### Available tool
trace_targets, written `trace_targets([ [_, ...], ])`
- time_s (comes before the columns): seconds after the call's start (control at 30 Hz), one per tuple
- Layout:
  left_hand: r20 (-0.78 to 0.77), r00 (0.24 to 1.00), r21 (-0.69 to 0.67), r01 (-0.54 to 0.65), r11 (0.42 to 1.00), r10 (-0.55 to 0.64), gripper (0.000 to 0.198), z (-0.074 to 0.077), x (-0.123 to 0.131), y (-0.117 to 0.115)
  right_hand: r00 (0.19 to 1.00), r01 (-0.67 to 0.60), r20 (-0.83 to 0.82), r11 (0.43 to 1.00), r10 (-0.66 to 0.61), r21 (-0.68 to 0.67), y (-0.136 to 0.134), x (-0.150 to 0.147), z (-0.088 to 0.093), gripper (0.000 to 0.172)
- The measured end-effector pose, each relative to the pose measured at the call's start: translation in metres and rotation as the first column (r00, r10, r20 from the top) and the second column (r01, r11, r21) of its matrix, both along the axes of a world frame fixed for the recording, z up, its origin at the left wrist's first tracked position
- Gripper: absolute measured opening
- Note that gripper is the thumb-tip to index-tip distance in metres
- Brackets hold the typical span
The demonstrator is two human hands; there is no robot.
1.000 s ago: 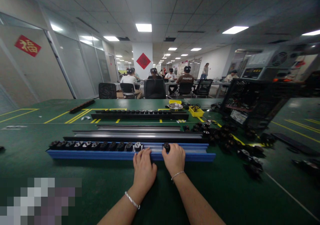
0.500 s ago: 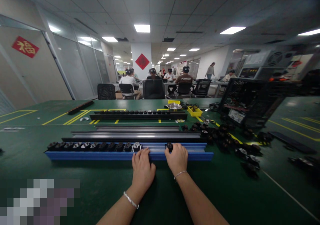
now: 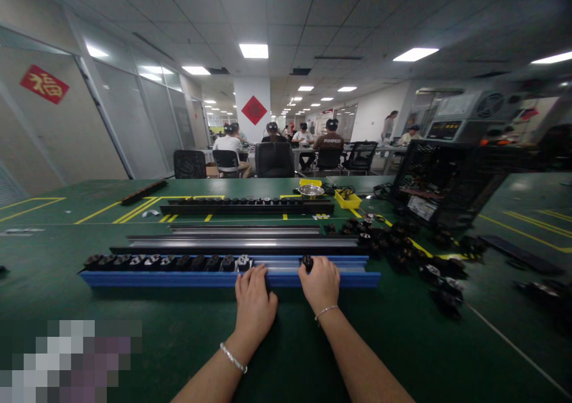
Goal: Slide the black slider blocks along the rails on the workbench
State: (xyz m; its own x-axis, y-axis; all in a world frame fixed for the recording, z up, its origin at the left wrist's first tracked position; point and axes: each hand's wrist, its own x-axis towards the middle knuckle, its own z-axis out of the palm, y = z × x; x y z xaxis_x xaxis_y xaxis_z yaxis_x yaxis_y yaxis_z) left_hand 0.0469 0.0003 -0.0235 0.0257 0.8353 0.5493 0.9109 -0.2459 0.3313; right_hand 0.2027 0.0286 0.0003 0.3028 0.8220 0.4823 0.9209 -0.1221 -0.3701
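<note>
A long blue rail [image 3: 179, 279] lies across the green table in front of me. A row of several small black parts [image 3: 170, 262] fills its left half. My left hand [image 3: 253, 304] rests on the rail's front edge, its fingers curled over it just right of the row. My right hand [image 3: 320, 284] is closed on one black part [image 3: 307, 263] that sits in the rail's channel, apart from the row.
Grey metal rails [image 3: 245, 239] lie behind the blue one, and another black rail with parts [image 3: 248, 206] farther back. Loose black parts [image 3: 402, 248] are piled at the right, near a yellow bin [image 3: 349, 200] and a black crate [image 3: 447, 182]. People sit at distant desks.
My right hand with its black part has slid a little to the right along the rail. The left hand has stayed almost in place.
</note>
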Motion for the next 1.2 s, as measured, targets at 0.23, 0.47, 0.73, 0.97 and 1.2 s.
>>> trace_targets([
  [0.23,0.014,1.0,-0.018,0.016,1.0,-0.016,0.048,-0.001,-0.001,0.0,1.0,0.011,0.001,1.0,-0.011,-0.016,0.0,0.008,0.002,0.021],
  [0.47,0.0,1.0,-0.01,0.014,1.0,-0.014,0.047,-0.003,-0.002,0.0,1.0,0.023,-0.004,0.999,-0.023,-0.032,-0.001,0.016,0.005,0.022],
  [0.73,0.013,1.0,-0.033,0.017,0.999,-0.017,0.045,0.0,-0.002,0.0,1.0,0.025,-0.009,0.999,-0.025,-0.028,-0.002,0.021,0.005,0.021],
  [0.97,0.005,1.0,-0.014,0.019,1.0,-0.018,0.046,-0.002,-0.002,0.0,0.999,0.041,0.007,0.998,-0.041,-0.048,-0.002,0.025,0.006,0.021],
  [1.2,0.006,1.0,-0.014,0.013,1.0,-0.013,0.047,-0.004,-0.002,0.001,0.998,0.062,0.009,0.996,-0.061,-0.064,-0.003,0.032,0.007,0.023],
])
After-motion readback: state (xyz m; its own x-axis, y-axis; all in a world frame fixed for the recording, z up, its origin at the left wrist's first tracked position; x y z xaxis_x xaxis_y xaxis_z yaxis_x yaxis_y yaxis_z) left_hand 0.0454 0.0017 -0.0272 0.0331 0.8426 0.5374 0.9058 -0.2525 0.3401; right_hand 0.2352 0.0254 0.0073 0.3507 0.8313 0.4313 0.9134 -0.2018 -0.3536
